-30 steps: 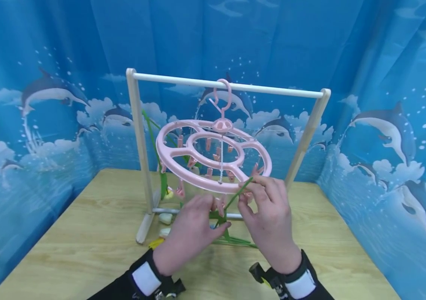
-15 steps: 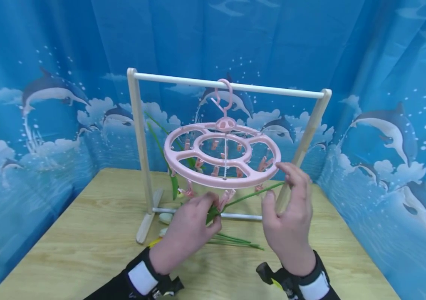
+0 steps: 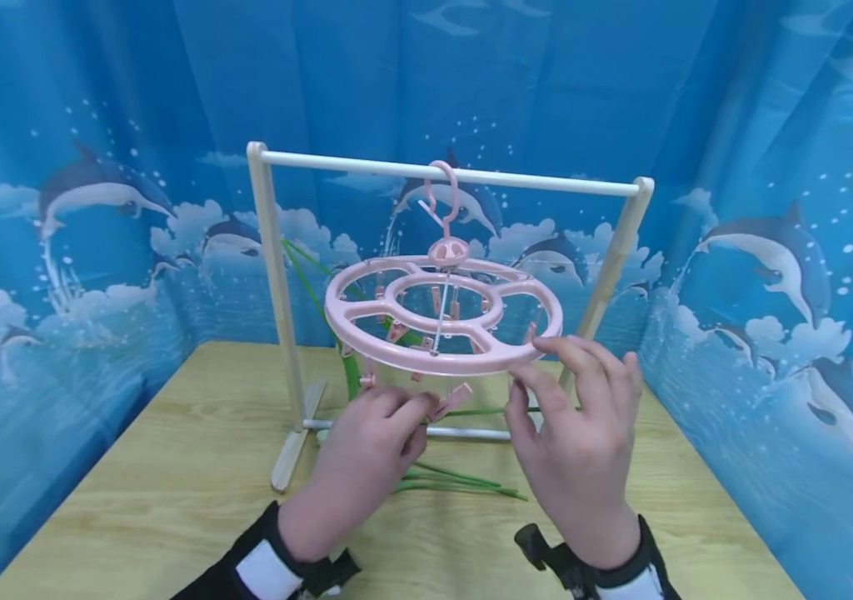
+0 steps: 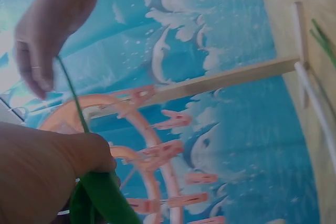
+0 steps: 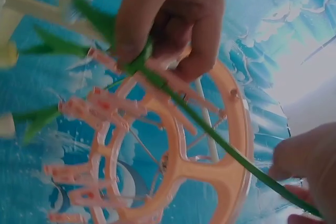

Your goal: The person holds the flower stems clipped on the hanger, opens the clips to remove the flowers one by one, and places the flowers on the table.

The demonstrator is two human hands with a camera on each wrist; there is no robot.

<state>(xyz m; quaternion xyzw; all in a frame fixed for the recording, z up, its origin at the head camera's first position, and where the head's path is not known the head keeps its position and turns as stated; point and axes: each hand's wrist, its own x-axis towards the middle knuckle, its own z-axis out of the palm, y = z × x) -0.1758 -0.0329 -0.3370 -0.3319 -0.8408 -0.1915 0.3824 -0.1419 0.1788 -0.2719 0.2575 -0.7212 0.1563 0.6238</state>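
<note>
Left grip (image 3: 365, 446) curled, pinching; right grip (image 3: 582, 433) raised, loosely bent.

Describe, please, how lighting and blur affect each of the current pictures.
Head: fairly evenly lit, the pink clip hanger reasonably clear; left wrist: hazy, brightest toward upper left, the green leaf soft; right wrist: white glare at the right, the flower head beside the left hand smeared.

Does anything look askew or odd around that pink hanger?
One peg at the left hand leans sideways instead of hanging straight down. Flowers clipped to a pink laundry hanger also look unusual, where washing would usually go. No spill or breakage shows.
</note>
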